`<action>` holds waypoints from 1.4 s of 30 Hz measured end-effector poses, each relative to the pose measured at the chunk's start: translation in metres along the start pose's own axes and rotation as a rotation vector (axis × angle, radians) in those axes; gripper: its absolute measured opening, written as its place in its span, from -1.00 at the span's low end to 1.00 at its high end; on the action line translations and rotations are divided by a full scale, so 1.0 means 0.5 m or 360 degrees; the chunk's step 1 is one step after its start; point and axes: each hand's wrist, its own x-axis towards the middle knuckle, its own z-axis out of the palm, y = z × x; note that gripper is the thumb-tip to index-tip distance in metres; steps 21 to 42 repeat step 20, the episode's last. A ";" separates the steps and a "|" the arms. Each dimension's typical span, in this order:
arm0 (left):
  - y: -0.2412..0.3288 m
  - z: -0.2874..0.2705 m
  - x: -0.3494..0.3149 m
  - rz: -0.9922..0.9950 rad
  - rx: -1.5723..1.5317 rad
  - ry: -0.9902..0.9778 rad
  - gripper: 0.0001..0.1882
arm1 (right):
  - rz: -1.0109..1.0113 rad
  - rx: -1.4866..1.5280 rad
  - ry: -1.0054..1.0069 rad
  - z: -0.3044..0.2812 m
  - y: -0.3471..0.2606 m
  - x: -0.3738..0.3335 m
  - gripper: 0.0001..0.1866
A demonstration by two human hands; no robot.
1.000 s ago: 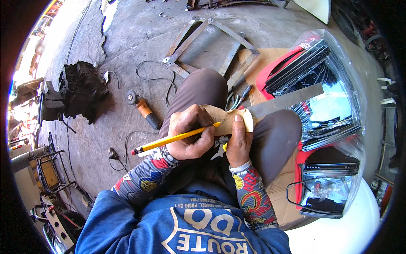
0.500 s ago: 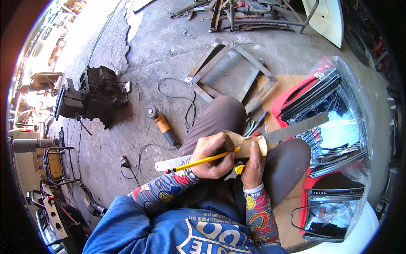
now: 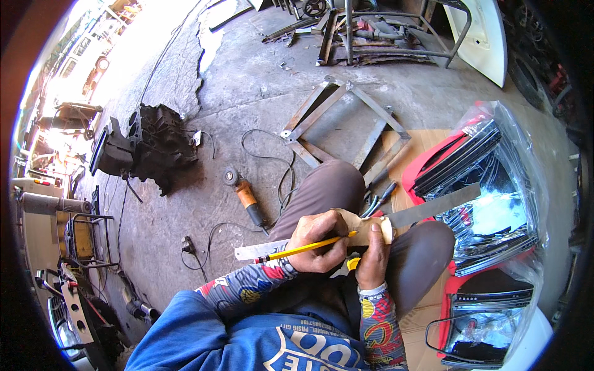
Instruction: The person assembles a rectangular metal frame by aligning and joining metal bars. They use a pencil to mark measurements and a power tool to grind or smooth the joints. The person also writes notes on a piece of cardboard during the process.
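My left hand (image 3: 317, 241), on the left, is closed round a yellow pencil (image 3: 291, 250). The pencil's tip rests on a tan, curled, paper-like piece (image 3: 357, 224). My right hand (image 3: 374, 260) grips that piece, thumb pressed on top and fingers hidden beneath. A long flat grey metal strip (image 3: 436, 204) sticks out to the right from under the tan piece. From behind my left hand a pale, ruler-like end with a hole (image 3: 255, 250) shows on the other side; I cannot tell whether both are one piece. A small yellow object (image 3: 353, 263) shows below my hands.
An angle grinder (image 3: 246, 199) with its cord lies left of my knees. Beyond are a welded metal frame (image 3: 337, 117) and a dark engine block (image 3: 151, 148). Cardboard (image 3: 416, 148), plastic-wrapped glass-like panels (image 3: 495, 191) and pliers-like tools (image 3: 377, 199) lie to the right.
The whole view has shifted, so the surroundings sit a little lower in it. My hands keep the same hold, and the pencil tip stays on the tan piece.
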 end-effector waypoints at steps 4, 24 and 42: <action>0.001 0.001 -0.002 -0.0025 -0.0037 -0.0020 -0.89 | -0.0025 -0.0087 -0.0032 -0.005 0.000 0.000 -0.55; 0.001 0.003 -0.009 0.0021 -0.0081 0.0114 -0.91 | -0.0722 -0.0896 -0.0262 -0.055 0.075 0.011 -0.63; 0.001 0.003 -0.009 0.0021 -0.0081 0.0114 -0.91 | -0.0722 -0.0896 -0.0262 -0.055 0.075 0.011 -0.63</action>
